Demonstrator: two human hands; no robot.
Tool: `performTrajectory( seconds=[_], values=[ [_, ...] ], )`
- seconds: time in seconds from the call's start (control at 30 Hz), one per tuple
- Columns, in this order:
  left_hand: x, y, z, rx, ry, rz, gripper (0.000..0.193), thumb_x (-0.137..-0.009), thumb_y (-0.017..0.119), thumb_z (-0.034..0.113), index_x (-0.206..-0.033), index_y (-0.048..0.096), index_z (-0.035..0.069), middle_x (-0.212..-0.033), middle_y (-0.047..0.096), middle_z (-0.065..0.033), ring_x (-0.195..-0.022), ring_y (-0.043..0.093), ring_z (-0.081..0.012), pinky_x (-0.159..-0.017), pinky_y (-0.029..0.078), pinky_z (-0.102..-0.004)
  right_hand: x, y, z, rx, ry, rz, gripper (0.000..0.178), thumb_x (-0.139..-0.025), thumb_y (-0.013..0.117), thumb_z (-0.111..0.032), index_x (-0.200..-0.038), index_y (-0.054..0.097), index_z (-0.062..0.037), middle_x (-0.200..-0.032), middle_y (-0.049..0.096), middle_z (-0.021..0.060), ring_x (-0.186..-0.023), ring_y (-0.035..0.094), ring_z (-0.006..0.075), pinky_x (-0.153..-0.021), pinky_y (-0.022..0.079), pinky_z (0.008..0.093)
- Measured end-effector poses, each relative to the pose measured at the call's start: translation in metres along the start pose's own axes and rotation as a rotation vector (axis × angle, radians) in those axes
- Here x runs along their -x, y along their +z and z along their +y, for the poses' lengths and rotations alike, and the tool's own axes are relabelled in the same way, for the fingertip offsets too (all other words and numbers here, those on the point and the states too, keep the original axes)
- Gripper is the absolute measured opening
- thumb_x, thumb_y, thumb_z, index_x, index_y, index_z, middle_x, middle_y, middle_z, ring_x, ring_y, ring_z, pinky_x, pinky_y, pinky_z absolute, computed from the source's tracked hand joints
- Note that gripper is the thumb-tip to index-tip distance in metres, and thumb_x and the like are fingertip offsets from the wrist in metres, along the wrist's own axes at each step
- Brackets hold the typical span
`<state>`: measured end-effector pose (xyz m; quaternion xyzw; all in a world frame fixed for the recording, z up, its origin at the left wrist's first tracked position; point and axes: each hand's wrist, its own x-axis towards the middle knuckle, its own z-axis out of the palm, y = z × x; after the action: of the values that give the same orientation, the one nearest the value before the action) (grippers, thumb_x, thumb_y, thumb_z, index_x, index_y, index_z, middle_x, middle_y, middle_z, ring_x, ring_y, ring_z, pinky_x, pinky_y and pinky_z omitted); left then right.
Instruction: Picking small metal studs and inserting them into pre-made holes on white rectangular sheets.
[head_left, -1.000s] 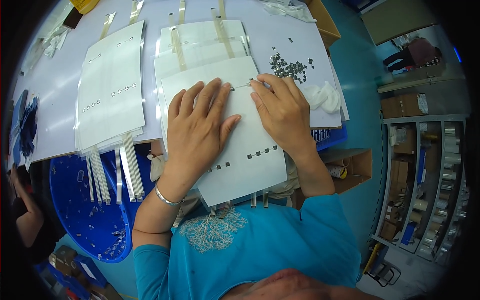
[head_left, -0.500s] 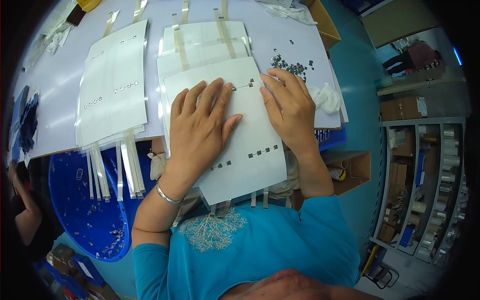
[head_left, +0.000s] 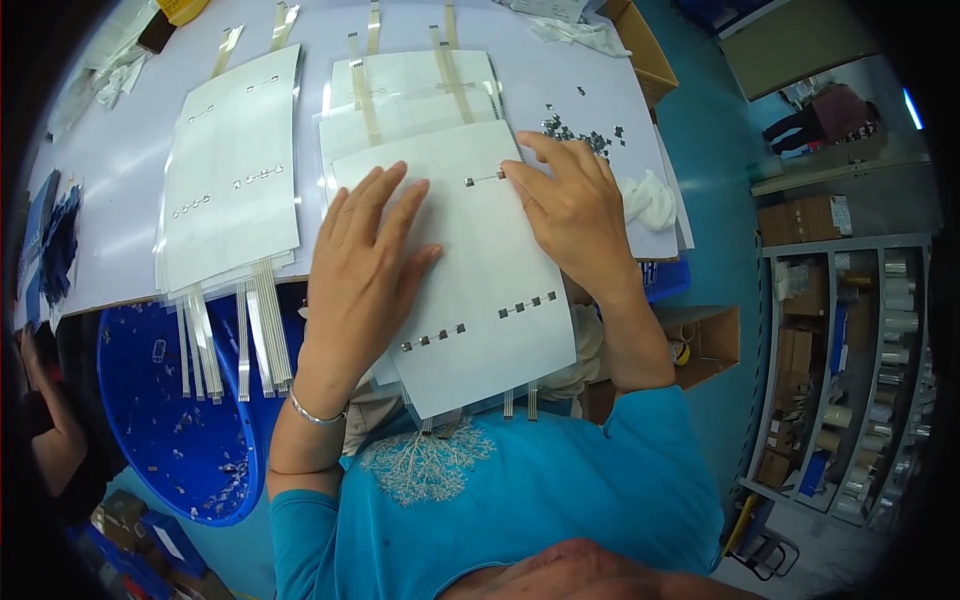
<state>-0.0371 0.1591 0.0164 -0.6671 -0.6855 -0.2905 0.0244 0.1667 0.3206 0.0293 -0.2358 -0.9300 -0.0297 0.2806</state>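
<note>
A white sheet (head_left: 470, 250) with clear film under it lies before me, its near end overhanging the table edge towards my chest. Small dark squares (head_left: 525, 305) run in a lower row across it, and another pair sits near its upper right. My left hand (head_left: 365, 260), fingers spread, rests along the sheet's left side. At the upper right, the thumb and forefinger of my right hand (head_left: 575, 205) close at a small dark square (head_left: 503, 175); another finger stretches past the sheet's edge. More sheets with striped flat tails (head_left: 455, 85) lie beneath and beyond it.
A second stack of white sheets (head_left: 235, 165) lies on the left, its tails hanging over the table edge. Loose dark pieces (head_left: 580, 132) and a crumpled white cloth (head_left: 650, 200) are at the right. Below stands a blue tub (head_left: 175, 430); a cardboard box (head_left: 710, 340) is at the lower right.
My left hand has slid left, uncovering the left part of the lower row of squares. My right hand has moved its fingertips onto the upper right square. The sheet sits slightly nearer.
</note>
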Motion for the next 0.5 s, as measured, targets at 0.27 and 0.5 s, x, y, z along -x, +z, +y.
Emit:
performTrajectory(
  seconds=[0.27, 0.5],
  values=[
    [0.012, -0.001, -0.006, 0.024, -0.083, 0.1, 0.045, -0.095, 0.083, 0.032, -0.123, 0.063, 0.003, -0.141, 0.067, -0.015, -0.138, 0.062, -0.0351, -0.122, 0.044, -0.0515, -0.018, 0.003, -0.036, -0.252, -0.093, -0.025, 0.03, -0.093, 0.076, -0.001, -0.123, 0.08, -0.0051, -0.14, 0.071, 0.0128, -0.12, 0.067, 0.0325, -0.101, 0.055, 0.0448],
    [0.015, 0.01, -0.01, 0.013, -0.06, 0.179, 0.034, -0.096, 0.081, 0.024, -0.116, 0.065, 0.002, -0.139, 0.068, -0.0157, -0.137, 0.063, -0.0361, -0.121, 0.046, -0.051, -0.02, 0.017, -0.051, -0.243, -0.186, -0.139, 0.04, -0.089, 0.073, 0.003, -0.129, 0.075, -0.0002, -0.146, 0.066, 0.0152, -0.14, 0.059, 0.036, -0.115, 0.047, 0.0497]
  ],
)
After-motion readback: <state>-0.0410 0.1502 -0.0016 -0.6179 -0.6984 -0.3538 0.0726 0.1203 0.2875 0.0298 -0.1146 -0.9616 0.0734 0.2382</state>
